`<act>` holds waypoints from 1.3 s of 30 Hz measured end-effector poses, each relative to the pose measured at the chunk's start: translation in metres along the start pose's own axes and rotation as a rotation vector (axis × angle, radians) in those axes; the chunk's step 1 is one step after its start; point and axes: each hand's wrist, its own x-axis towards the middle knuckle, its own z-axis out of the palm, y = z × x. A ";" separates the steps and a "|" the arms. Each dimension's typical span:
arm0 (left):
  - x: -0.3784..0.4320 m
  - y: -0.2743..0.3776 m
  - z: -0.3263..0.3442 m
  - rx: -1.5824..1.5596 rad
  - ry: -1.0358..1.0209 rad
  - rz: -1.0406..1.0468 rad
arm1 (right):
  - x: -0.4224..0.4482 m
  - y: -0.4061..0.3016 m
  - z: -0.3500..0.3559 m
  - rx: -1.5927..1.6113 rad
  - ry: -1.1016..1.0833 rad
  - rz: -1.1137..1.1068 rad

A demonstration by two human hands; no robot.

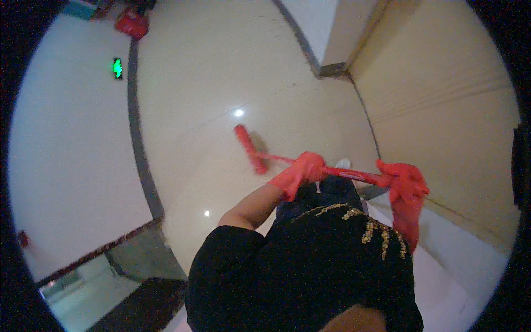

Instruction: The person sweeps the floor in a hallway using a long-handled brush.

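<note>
Both my hands wear red-orange rubber gloves. My left hand [309, 167] is wrapped around the shaft of a long-handled red floor tool, a mop or broom. Farther up, the thick red grip [354, 175] bears a pale label and runs into my right hand [408, 182], which holds its top end. Part of that hand is blurred, so the exact finger positions are unclear. The narrow, bar-shaped red head [250, 148] is down at the pale tiled floor [199, 91], ahead of and left of my feet. A light shoe [343, 163] shows just past the shaft.
A white wall [74, 137] with a dark skirting [139, 141] and a green lit sign [118, 68] runs along the left. At top left sits a red object [132, 24]. A wall corner [332, 68] juts in from the right. Lower left is a dark-floored opening [141, 305].
</note>
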 end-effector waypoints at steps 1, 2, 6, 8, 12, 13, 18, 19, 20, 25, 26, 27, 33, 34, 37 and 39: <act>0.005 -0.005 -0.006 0.114 -0.045 0.014 | 0.008 -0.006 -0.001 -0.029 -0.014 0.024; 0.015 -0.019 0.005 0.180 0.183 0.165 | 0.009 -0.012 0.001 -0.057 -0.027 0.052; 0.051 0.008 -0.072 0.171 0.210 0.048 | 0.035 -0.045 0.016 -0.218 -0.537 -0.387; 0.084 -0.001 -0.077 0.218 0.261 0.077 | 0.049 -0.049 0.038 -0.351 -0.592 -0.413; 0.141 -0.034 -0.087 0.181 0.614 0.118 | 0.093 -0.046 0.059 -0.351 -0.637 -0.389; 0.145 -0.036 -0.098 0.161 0.617 0.120 | 0.105 -0.050 0.059 -0.444 -0.615 -0.313; 0.161 -0.080 -0.079 0.146 0.411 0.077 | 0.184 -0.046 0.025 -0.176 -0.744 -0.133; 0.149 -0.073 -0.099 0.177 0.264 -0.068 | 0.199 -0.039 0.026 -0.189 -0.717 -0.101; 0.119 -0.066 -0.122 0.211 0.114 -0.228 | 0.214 -0.032 0.028 -0.195 -0.700 -0.064; 0.102 -0.055 -0.184 0.090 0.066 -0.462 | 0.265 -0.108 0.051 -0.726 -0.446 0.029; 0.096 -0.054 -0.195 0.071 0.057 -0.507 | 0.276 -0.112 0.048 -0.718 -0.495 0.039; 0.094 -0.046 -0.213 0.092 0.160 -0.520 | 0.289 -0.115 0.041 -0.590 -0.571 -0.209; 0.089 -0.037 -0.229 0.298 0.262 -0.353 | 0.224 -0.158 0.086 -0.295 -0.735 -0.437; 0.103 -0.038 -0.224 0.234 0.559 -0.286 | 0.219 -0.161 0.085 -0.312 -0.879 -0.569; 0.159 -0.041 -0.224 0.059 0.855 -0.212 | 0.225 -0.173 0.107 -0.461 -1.079 -0.718; 0.184 -0.060 -0.230 -0.198 0.792 -0.201 | 0.228 -0.177 0.135 -0.642 -1.029 -0.502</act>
